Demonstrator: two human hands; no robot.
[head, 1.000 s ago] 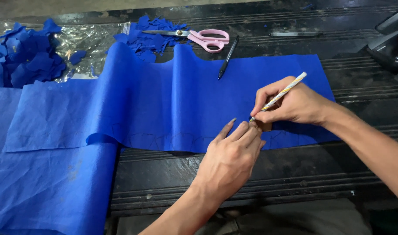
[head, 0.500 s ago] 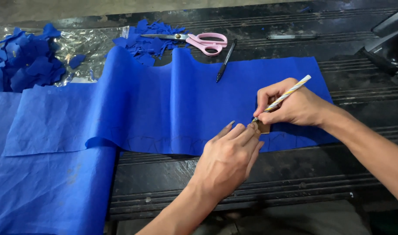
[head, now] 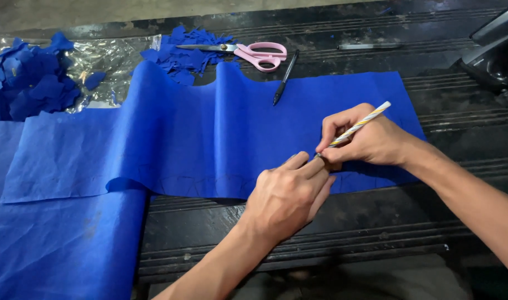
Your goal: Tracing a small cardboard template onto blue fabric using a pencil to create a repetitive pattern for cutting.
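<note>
Right hand [head: 370,141]: right of centre, fingers pinched around a striped pencil [head: 359,124], tip down on the cloth [head: 209,139].
Left hand [head: 287,197]: lower centre, fingers pressed flat on something small at the pencil tip, perhaps a template; hidden.
Cloth: blue sheet across the dark table [head: 376,222].
Scissors [head: 248,53]: pink-handled, top centre, beside a black pen [head: 284,78].
Scraps [head: 26,83]: blue, upper left.

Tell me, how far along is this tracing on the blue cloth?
Faint outlines already run along the blue fabric sheet's near edge. The right hand holds a striped pencil there beside the left hand's fingertips. The pink-handled scissors lie idle; those outlines look uncut.
</note>
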